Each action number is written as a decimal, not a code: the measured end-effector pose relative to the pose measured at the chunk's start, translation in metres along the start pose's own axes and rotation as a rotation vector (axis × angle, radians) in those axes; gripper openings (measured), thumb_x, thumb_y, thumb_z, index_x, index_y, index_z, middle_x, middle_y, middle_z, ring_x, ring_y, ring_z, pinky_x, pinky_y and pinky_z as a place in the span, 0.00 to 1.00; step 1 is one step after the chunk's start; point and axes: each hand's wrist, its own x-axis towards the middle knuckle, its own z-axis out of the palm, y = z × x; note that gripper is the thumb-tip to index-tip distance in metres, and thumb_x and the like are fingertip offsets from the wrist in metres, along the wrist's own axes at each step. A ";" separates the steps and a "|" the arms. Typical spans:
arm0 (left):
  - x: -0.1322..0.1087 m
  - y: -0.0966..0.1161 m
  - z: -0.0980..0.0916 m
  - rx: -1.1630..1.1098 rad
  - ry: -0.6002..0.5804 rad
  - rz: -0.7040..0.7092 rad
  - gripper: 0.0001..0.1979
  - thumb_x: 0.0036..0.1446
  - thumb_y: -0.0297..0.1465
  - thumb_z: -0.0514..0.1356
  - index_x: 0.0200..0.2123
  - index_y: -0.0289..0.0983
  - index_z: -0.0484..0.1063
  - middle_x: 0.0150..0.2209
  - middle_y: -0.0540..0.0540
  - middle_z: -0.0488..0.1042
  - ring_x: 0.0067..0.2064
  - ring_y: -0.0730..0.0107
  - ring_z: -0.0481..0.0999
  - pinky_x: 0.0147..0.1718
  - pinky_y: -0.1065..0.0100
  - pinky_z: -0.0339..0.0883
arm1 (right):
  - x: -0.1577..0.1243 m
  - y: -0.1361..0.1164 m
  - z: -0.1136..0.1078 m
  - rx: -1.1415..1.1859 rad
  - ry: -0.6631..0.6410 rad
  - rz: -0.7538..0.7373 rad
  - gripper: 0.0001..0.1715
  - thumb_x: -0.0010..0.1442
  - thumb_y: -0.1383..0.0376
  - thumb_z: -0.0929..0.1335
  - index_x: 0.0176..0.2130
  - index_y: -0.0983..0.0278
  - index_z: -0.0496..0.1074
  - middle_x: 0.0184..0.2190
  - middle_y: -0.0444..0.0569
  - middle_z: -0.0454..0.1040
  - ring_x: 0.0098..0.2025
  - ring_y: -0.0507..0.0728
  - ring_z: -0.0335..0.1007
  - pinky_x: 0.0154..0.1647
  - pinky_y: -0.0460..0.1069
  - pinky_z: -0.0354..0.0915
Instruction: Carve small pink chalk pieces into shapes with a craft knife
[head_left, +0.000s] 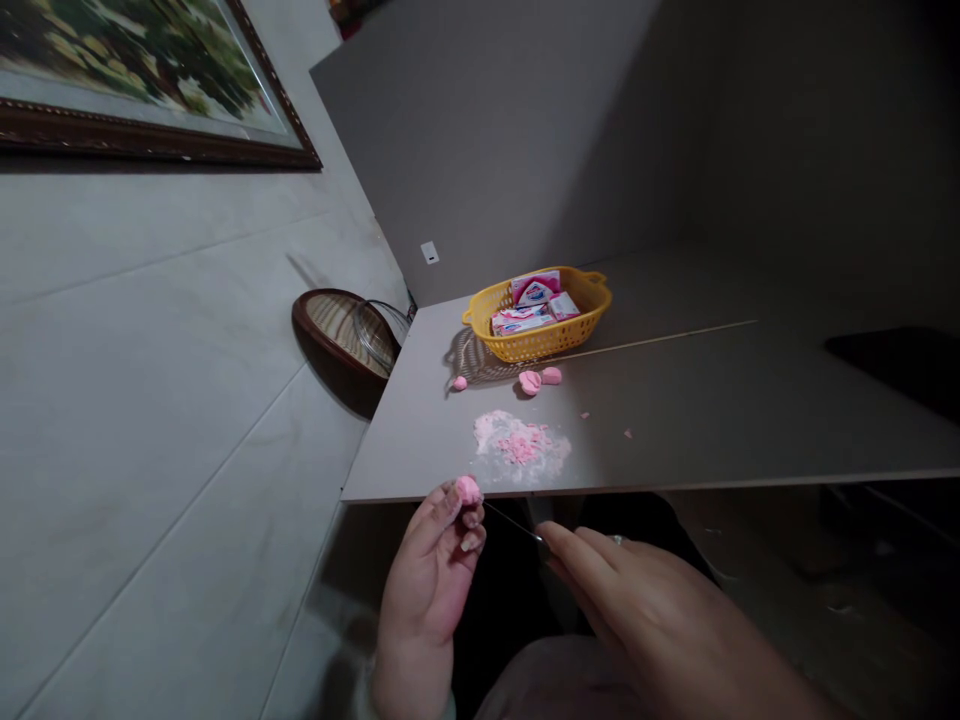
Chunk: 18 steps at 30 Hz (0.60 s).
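Note:
Between the fingertips of my left hand (pixel 435 565) is a small pink lump (pixel 469 490), held just past the table's front edge. My right hand (pixel 637 590) is closed around a thin metal tool (pixel 514 522), whose tip points at the lump; most of its handle is hidden by my fingers. Beyond my hands, pink shavings (pixel 523 443) and pale powder (pixel 491 428) lie on the grey table (pixel 405 440). Farther back are a rounded pink piece (pixel 530 382), another pink piece (pixel 551 375) beside it, and a small pink ball (pixel 460 383) to their left.
A yellow basket (pixel 525 347) with pink and white boxes (pixel 536 292) stands near the back of the table. A thin stick (pixel 675 335) runs right from it. Left of the table is a round brown-rimmed object (pixel 341 350). A dark flat object (pixel 900 365) lies at right.

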 end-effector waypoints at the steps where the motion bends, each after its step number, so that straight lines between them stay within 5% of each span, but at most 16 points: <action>1: 0.000 0.000 -0.001 0.008 -0.005 0.004 0.12 0.47 0.29 0.75 0.32 0.32 0.77 0.33 0.47 0.73 0.30 0.77 0.70 0.24 0.78 0.63 | 0.000 0.000 0.000 -0.007 -0.003 0.001 0.23 0.63 0.76 0.57 0.54 0.69 0.68 0.36 0.51 0.82 0.31 0.58 0.79 0.30 0.51 0.74; 18: 0.001 -0.001 -0.003 0.041 -0.002 0.038 0.14 0.45 0.30 0.76 0.33 0.32 0.77 0.32 0.47 0.73 0.30 0.76 0.70 0.24 0.76 0.62 | 0.002 0.000 -0.001 -0.026 -0.029 0.006 0.27 0.59 0.77 0.57 0.53 0.71 0.72 0.34 0.52 0.81 0.29 0.58 0.78 0.27 0.52 0.73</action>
